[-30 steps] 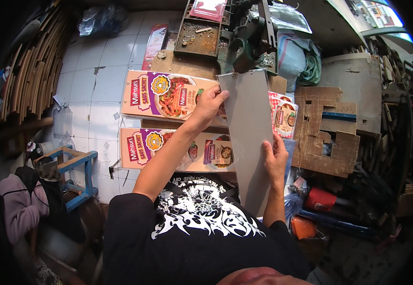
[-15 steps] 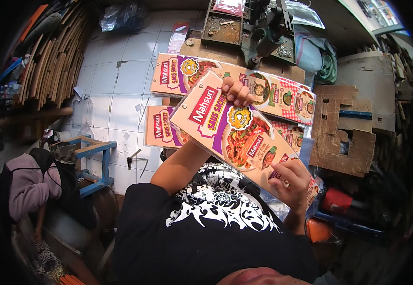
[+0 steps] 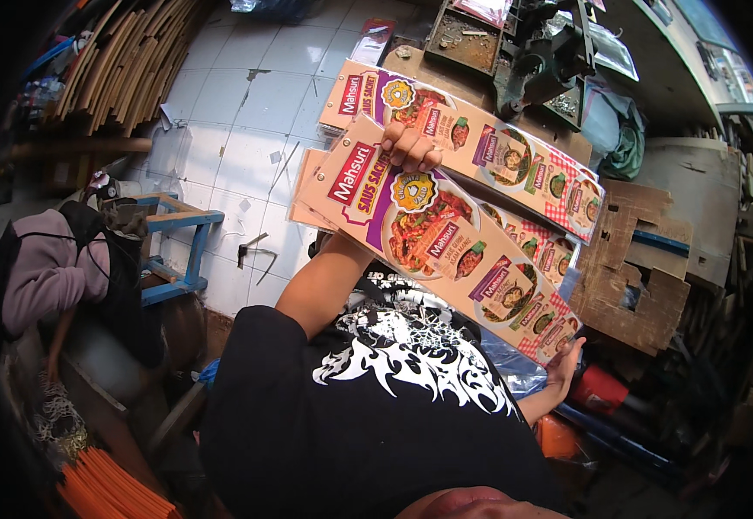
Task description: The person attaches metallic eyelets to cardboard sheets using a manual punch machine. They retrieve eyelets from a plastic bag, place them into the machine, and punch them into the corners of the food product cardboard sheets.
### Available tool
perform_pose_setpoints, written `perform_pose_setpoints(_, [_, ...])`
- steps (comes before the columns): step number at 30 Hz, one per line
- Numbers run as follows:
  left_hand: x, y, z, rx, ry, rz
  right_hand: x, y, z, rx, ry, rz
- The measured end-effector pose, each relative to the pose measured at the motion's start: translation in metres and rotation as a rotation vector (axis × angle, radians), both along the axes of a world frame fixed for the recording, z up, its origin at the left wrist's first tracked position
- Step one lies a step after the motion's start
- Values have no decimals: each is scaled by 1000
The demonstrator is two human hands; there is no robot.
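Observation:
A long printed display card (image 3: 458, 238), peach and purple with food pictures and a metal eyelet at its left end, lies slanted across my front. The edges of other cards show behind its left end. My left hand (image 3: 411, 145) is closed over the card's upper edge, its forearm passing beneath. At the lower right end my right hand (image 3: 560, 370) has its fingers stretched along the card's short edge; part of that hand is hidden. Beyond it lies a pile of matching cards (image 3: 532, 160), with more of them (image 3: 558, 253) partly covered by the held card.
A dark metal machine (image 3: 545, 69) with a tray of scraps (image 3: 465, 39) stands at the far side. Worn brown boards (image 3: 640, 285) lean at the right. A blue frame (image 3: 182, 259) and draped clothing (image 3: 52, 268) are at the left, beside the white tiled floor (image 3: 246, 156).
My right hand has slid from the card's face down to its lower right end. My left hand keeps its grip on the upper edge. The whole view has shifted slightly.

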State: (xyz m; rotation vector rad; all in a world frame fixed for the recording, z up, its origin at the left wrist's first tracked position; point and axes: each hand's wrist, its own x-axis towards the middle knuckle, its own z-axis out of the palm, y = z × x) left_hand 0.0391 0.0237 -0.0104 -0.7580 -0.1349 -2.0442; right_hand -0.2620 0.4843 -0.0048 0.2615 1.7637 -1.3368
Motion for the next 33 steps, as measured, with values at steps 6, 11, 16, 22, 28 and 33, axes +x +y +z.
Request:
perform_pose_setpoints(6, [55,-2,13,248,-421,214,9,-61,-22,-471,279,3])
perform_pose_setpoints(11, [141,-4,24,304,-1030,46,-9,-99,-7,-581,284,-79])
perform_pose_setpoints(16, [165,-24,24,117,-1424,293,-37,-160,-9,-624,415,5])
perform_pose_setpoints(22, [134,-89,40,-485,-2405,1184,-85,-244,-5,-553,645,-9])
perform_pose_setpoints(28, [177,-35,24,-398,-2448,1059,-55,-197,-26,83,1043,214])
perform_pose_setpoints(33, [186,27,-2,-375,-2548,887,9,-155,-37,228,882,306])
